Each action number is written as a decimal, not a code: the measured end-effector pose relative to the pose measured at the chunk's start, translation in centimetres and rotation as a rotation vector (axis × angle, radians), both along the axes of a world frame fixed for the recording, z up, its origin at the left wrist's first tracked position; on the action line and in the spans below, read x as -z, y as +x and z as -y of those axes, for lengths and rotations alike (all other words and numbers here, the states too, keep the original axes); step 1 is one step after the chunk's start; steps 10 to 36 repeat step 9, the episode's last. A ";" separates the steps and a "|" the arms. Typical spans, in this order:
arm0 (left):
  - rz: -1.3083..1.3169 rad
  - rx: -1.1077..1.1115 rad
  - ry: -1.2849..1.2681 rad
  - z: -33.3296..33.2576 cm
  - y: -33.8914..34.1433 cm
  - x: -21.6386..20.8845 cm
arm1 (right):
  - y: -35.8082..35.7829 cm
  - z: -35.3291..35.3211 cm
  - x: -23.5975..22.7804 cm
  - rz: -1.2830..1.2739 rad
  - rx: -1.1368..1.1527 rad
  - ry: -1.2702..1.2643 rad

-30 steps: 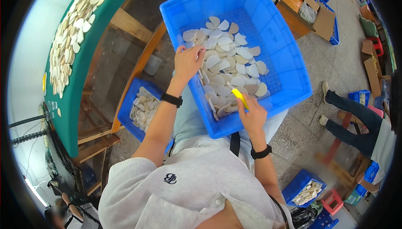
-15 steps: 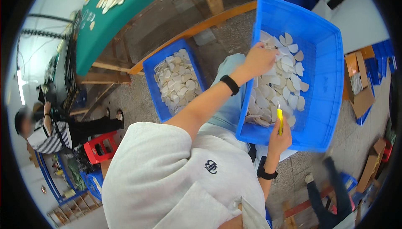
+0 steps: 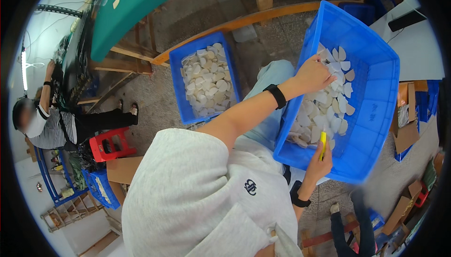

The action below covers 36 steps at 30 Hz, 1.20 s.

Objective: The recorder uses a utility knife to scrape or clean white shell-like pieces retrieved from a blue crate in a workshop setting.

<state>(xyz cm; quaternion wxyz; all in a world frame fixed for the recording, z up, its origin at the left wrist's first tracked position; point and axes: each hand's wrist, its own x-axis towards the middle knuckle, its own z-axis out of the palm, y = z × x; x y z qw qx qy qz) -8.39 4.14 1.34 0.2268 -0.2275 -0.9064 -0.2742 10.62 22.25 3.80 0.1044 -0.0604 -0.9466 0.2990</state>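
Observation:
My left hand (image 3: 314,75) reaches over the side wall of a large blue plastic bin (image 3: 371,102), its fingers curled at the upper part of the heap. What they hold, if anything, is hidden. Pale, flat half-round pieces (image 3: 324,104) lie heaped along that side of the bin, which is tipped across my lap. My right hand (image 3: 320,164) is closed around a yellow utility knife (image 3: 323,145) at the near end of the bin. The knife points up towards the pieces; its blade is hard to make out.
A second blue bin (image 3: 174,69) full of similar pieces stands on the floor to the left. Beyond it is a green-topped table (image 3: 136,10) with more pieces. A red stool (image 3: 112,144) and a person (image 3: 51,125) are at far left. Another person's legs (image 3: 350,224) show lower right.
The whole view has shifted, so the bins appear further right. My left hand has drawn slightly towards the bin's left wall. The knife has tilted a little. At left, the person's arm is raised.

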 end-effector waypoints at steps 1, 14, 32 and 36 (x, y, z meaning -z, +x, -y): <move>-0.001 0.000 0.002 -0.1 -0.1 0.2 | 0.0 0.1 -0.2 0.005 0.002 0.013; 0.118 0.015 -0.059 -0.5 -0.5 0.7 | 0.4 -0.2 0.0 0.115 0.086 0.069; 0.118 0.015 -0.059 -0.5 -0.5 0.7 | 0.4 -0.2 0.0 0.115 0.086 0.069; 0.118 0.015 -0.059 -0.5 -0.5 0.7 | 0.4 -0.2 0.0 0.115 0.086 0.069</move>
